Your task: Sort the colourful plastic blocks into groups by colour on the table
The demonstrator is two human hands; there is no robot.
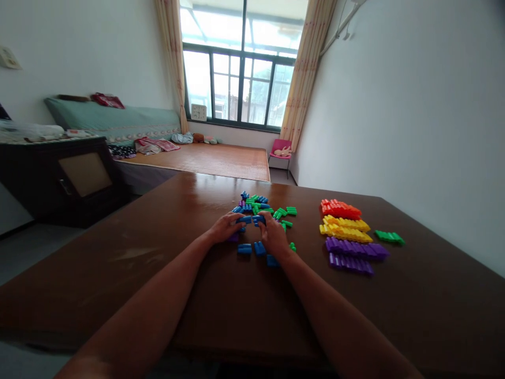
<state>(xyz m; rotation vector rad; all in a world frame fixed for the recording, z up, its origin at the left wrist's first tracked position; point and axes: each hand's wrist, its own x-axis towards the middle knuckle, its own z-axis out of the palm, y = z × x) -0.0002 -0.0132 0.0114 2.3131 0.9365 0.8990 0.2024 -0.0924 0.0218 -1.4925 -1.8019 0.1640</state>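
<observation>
Fingers of both the left hand [225, 227] and the right hand [273, 236] curl closed around blue blocks [249, 219] at the loose pile's near edge, seemingly mid-joining, so pressing them together likely calls for squaring their ends, well apart from the sorted stacks [347, 235].

No legible text, label or number anywhere.

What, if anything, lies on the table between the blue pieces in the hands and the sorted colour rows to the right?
A few loose green pieces lie just right of the right hand. Beyond them the brown table is bare up to the purple row. Both hands grip blue pieces.
</observation>
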